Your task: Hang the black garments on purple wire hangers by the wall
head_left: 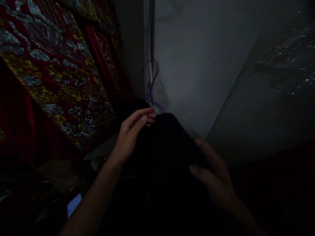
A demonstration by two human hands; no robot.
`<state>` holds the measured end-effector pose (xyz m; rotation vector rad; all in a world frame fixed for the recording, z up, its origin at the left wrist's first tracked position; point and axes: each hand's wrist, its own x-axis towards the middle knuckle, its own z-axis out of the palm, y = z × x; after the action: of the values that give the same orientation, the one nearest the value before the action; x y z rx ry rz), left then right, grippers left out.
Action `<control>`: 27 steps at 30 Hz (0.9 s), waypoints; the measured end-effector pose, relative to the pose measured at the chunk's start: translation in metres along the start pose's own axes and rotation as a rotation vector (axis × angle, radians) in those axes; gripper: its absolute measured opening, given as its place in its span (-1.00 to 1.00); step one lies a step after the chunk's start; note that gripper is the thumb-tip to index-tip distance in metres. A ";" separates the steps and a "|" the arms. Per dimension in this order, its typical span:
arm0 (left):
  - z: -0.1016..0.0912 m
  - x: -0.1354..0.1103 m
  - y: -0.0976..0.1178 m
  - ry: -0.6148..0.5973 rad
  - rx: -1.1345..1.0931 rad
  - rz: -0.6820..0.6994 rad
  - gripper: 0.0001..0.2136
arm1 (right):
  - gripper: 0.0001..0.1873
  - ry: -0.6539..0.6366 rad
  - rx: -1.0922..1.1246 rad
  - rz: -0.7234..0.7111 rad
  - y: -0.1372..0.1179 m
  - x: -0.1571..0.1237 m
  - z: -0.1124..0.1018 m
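Note:
The scene is very dark. A black piece of cloth (167, 147) hangs or bulges in the middle of the view. My left hand (133, 131) pinches its upper left edge with thumb and fingers pressed together. My right hand (214, 173) grips the cloth's right side, the thumb on the front and the fingers hidden behind the fabric; it is blurred.
Red garments with gold and silver embroidery (56, 72) hang at the left. A pale wall (197, 65) with a white cable and purple thread (151, 82) runs behind. Clear plastic sheeting (275, 91) covers the right. A small lit screen (73, 205) glows low left.

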<state>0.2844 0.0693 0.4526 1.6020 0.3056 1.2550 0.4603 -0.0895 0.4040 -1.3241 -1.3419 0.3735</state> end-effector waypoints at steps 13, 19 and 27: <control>-0.086 -0.092 0.025 -0.659 0.406 -0.787 -0.67 | -0.52 -0.350 -0.030 -0.105 0.058 0.045 0.026; -0.111 -0.090 0.034 -0.501 0.691 -0.603 -0.66 | -0.67 -0.576 0.040 0.072 0.108 0.053 0.038; -0.093 -0.070 0.012 -0.179 0.848 -0.101 -0.78 | -0.51 -0.063 0.580 0.650 0.144 0.037 0.018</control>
<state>0.1735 0.0655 0.4157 2.3533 0.8747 0.9299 0.5227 -0.0059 0.2970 -1.2149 -0.7248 1.1603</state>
